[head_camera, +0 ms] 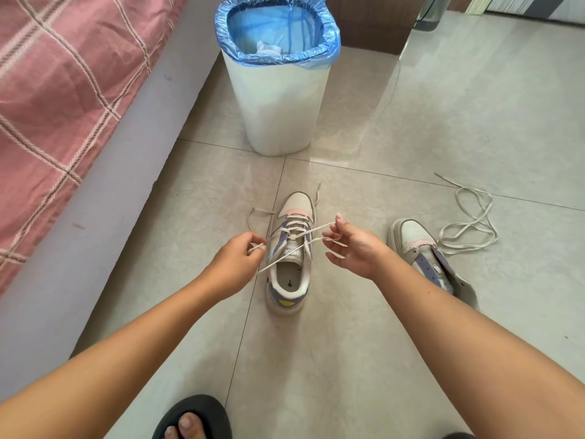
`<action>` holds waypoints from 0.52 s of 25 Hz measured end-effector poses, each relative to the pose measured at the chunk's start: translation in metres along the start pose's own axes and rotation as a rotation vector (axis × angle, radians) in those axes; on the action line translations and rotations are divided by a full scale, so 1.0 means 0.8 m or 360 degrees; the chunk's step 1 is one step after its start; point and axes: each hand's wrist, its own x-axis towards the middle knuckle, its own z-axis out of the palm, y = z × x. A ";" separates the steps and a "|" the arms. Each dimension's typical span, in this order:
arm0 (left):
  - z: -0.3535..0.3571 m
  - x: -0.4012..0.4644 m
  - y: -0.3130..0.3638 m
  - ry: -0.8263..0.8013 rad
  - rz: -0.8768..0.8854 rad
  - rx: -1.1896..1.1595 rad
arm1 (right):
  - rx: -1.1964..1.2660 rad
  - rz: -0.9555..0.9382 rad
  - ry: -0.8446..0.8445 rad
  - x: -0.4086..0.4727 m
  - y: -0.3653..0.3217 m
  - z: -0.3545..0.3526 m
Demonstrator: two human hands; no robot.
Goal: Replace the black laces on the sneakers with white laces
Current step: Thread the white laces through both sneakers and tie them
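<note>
Tongue label [291, 250] on laced sneaker [289, 248]: printed text present (too small, upside down), unreadable.

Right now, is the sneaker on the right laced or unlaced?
Unlaced: the right sneaker shows bare eyelets, and a loose white lace lies on the floor beside it.

2 white-and-lilac leather sneakers: 1 centre [289, 248], 1 right [424, 248]. 2 white flat laces: 1 threaded [296, 231], 1 loose far right [468, 223]. 1 white plastic bin w/ blue liner [278, 99]. 1 black sandal, near [193, 416].
</note>
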 end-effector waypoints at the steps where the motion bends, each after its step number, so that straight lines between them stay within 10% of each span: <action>1: 0.004 0.000 0.000 -0.0030 0.0083 0.0285 | 0.0131 0.0013 -0.0010 0.001 0.000 0.001; 6: 0.009 -0.001 0.012 -0.0084 0.0313 0.1171 | 0.0183 0.0005 -0.0036 0.005 0.000 0.008; 13: -0.005 -0.002 -0.001 -0.0210 0.0261 0.1074 | -0.0387 0.0034 0.0342 0.001 0.021 0.019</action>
